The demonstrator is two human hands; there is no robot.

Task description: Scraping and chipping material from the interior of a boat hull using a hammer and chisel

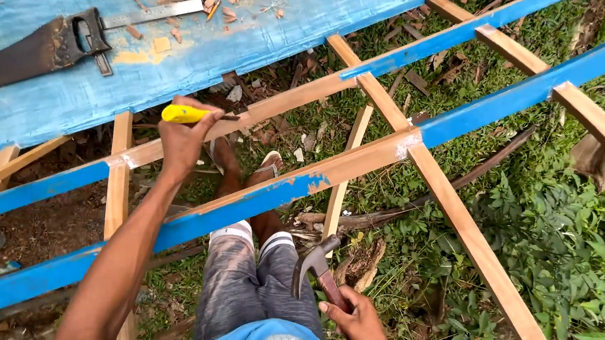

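My left hand (183,136) grips a yellow-handled tool (189,114), its dark tip resting against the upper wooden rail (301,97) of a slatted frame. My right hand (355,322) holds a claw hammer (314,264) low by my thigh, its head up beside my knee. The frame has two long rails, partly painted blue (536,88), crossed by bare wooden slats (484,262). My legs in grey shorts and sandals stand between the rails.
A blue painted hull surface (45,107) lies at the upper left, with a hand saw (32,51), a metal square (152,15) and several wood chips on it. Grass and leafy plants (573,245) cover the ground on the right; bare soil on the left.
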